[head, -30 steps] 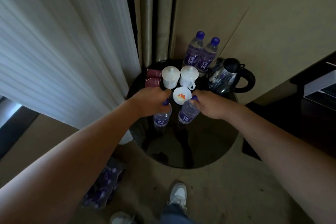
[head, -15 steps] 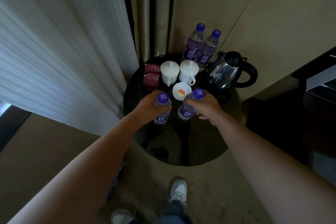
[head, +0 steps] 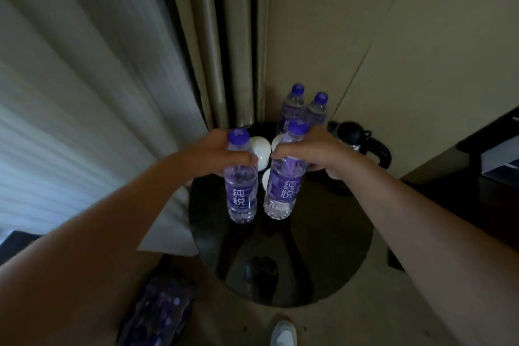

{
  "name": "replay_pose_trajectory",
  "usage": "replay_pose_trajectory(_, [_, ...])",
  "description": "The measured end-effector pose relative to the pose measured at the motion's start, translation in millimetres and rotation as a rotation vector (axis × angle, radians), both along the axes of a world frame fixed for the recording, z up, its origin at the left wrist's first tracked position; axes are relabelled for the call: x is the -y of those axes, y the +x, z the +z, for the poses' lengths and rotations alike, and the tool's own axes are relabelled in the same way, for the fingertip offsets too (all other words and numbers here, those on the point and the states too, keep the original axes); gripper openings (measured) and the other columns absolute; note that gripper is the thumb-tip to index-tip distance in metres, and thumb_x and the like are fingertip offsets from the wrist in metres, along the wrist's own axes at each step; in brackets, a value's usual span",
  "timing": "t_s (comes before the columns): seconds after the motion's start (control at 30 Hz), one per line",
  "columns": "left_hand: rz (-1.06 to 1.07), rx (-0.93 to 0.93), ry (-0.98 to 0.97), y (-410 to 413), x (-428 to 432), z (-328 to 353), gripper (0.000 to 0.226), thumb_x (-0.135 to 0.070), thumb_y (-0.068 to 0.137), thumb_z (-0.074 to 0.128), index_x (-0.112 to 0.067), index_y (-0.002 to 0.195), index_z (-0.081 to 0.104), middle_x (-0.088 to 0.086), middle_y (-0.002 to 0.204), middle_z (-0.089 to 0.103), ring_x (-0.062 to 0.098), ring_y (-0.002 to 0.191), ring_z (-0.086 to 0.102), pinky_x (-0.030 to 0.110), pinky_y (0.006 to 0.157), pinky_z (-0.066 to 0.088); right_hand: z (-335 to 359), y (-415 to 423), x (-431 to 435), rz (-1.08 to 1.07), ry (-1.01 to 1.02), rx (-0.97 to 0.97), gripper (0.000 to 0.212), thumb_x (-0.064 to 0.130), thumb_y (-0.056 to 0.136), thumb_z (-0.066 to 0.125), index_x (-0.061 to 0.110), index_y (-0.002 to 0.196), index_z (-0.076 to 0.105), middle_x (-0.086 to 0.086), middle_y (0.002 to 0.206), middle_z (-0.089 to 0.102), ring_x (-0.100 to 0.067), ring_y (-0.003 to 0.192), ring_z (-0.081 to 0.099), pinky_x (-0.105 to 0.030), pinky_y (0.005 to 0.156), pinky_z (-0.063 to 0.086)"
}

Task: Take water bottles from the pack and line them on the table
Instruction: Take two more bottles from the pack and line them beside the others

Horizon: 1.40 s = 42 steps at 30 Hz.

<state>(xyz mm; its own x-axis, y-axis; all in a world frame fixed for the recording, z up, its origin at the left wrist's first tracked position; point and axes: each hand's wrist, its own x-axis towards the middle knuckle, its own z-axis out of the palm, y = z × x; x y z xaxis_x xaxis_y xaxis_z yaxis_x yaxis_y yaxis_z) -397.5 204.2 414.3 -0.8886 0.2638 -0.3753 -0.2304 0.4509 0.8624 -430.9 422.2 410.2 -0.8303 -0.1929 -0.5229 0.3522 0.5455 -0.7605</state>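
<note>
the pack (head: pixel 157 314) lies on the floor below a round dark table (head: pixel 323 261). above it, the left hand (head: pixel 213 156) and right hand (head: pixel 314 153) each wrap fingers tightly around an upright bottle (head: pixel 241 182), (head: pixel 283 177); two more bottles (head: pixel 293 105), (head: pixel 317 109) stand at the table's far edge.

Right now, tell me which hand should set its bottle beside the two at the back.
Right. The right hand and its bottle sit just in front of the back bottles; the left hand is farther off, with white cups in between.
</note>
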Motion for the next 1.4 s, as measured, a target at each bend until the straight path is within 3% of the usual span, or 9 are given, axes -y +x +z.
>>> replay_pose_trajectory(0.07, [0.016, -0.057, 0.009, -25, 4, 35, 0.014, -0.019, 0.079, 0.072, -0.016, 0.092, 0.071, 0.006, 0.087, 0.072, 0.012, 0.079, 0.07, 0.023, 0.061, 0.056, 34, -25, 4, -0.037, -0.026, -0.073, 0.042, 0.037, 0.047, 0.08, 0.021, 0.084, 0.069, -0.001, 0.09, 0.073, -0.018, 0.084, 0.068, -0.035, 0.075, 0.057])
replay_pose_trajectory(0.13, [0.053, -0.136, 0.001, -53, 9, 61, 0.009, -0.016, 0.081, 0.068, -0.013, 0.089, 0.07, 0.008, 0.085, 0.071, 0.012, 0.074, 0.069, 0.02, 0.057, 0.054, 61, -52, 10, -0.095, -0.043, -0.17, 0.034, 0.036, 0.048, 0.081, 0.02, 0.076, 0.069, -0.002, 0.081, 0.073, -0.017, 0.077, 0.069, -0.031, 0.067, 0.056])
replay_pose_trajectory(0.2, [0.098, -0.192, 0.025, -82, 14, 75, 0.007, -0.011, 0.081, 0.066, -0.012, 0.088, 0.068, 0.011, 0.087, 0.069, 0.015, 0.075, 0.066, 0.024, 0.063, 0.054, 78, -78, 20, -0.141, -0.055, -0.235, 0.031, 0.035, 0.049, 0.082, 0.02, 0.074, 0.069, 0.001, 0.076, 0.072, -0.014, 0.071, 0.069, -0.023, 0.058, 0.053])
replay_pose_trajectory(0.43, [0.244, -0.278, 0.108, -186, 38, 46, 0.019, -0.01, 0.072, 0.075, -0.023, 0.083, 0.064, -0.004, 0.082, 0.069, 0.012, 0.081, 0.065, 0.033, 0.084, 0.05, 53, -161, 51, -0.344, -0.02, -0.344, 0.038, 0.041, 0.054, 0.082, 0.019, 0.083, 0.072, -0.002, 0.086, 0.073, -0.015, 0.08, 0.069, -0.03, 0.071, 0.055])
replay_pose_trajectory(0.63, [0.133, -0.254, 0.106, -240, 39, -9, 0.024, -0.013, 0.069, 0.077, -0.029, 0.077, 0.061, -0.011, 0.077, 0.067, 0.007, 0.076, 0.061, 0.03, 0.08, 0.05, 5, -211, 74, -0.149, 0.234, -0.311, 0.04, 0.051, 0.05, 0.078, 0.024, 0.076, 0.065, 0.0, 0.078, 0.067, -0.015, 0.074, 0.064, -0.024, 0.058, 0.041])
replay_pose_trajectory(0.8, [-0.004, -0.149, 0.17, -252, 28, -48, 0.026, -0.004, 0.07, 0.076, -0.024, 0.079, 0.063, -0.016, 0.072, 0.069, -0.009, 0.068, 0.062, 0.011, 0.067, 0.048, -33, -225, 73, -0.03, 0.377, -0.303, 0.046, 0.052, 0.048, 0.083, 0.024, 0.078, 0.063, -0.001, 0.083, 0.067, -0.017, 0.075, 0.064, -0.024, 0.057, 0.042])
replay_pose_trajectory(0.97, [-0.11, -0.104, 0.182, -260, 24, -74, 0.028, 0.008, 0.073, 0.069, 0.005, 0.1, 0.059, 0.01, 0.088, 0.065, 0.008, 0.083, 0.062, 0.027, 0.083, 0.05, -60, -223, 68, 0.022, 0.461, -0.407, 0.068, 0.055, 0.049, 0.08, 0.026, 0.101, 0.048, 0.002, 0.092, 0.061, -0.03, 0.095, 0.061, -0.042, 0.083, 0.04])
replay_pose_trajectory(1.1, [-0.15, -0.09, 0.162, -269, 26, -86, 0.028, 0.013, 0.075, 0.065, 0.016, 0.102, 0.056, 0.021, 0.097, 0.06, 0.024, 0.095, 0.054, 0.043, 0.091, 0.045, -67, -227, 68, 0.154, 0.552, -0.432, 0.056, 0.059, 0.049, 0.078, 0.031, 0.088, 0.049, 0.007, 0.086, 0.059, -0.023, 0.087, 0.056, -0.042, 0.082, 0.031])
replay_pose_trajectory(1.4, [-0.126, -0.051, 0.158, -274, 32, -107, 0.027, 0.002, 0.068, 0.074, -0.021, 0.077, 0.063, 0.003, 0.076, 0.066, 0.008, 0.08, 0.059, 0.031, 0.08, 0.047, -72, -235, 75, 0.324, 0.648, -0.325, 0.061, 0.056, 0.047, 0.083, 0.018, 0.088, 0.058, -0.001, 0.084, 0.054, -0.025, 0.082, 0.059, -0.032, 0.065, 0.042])
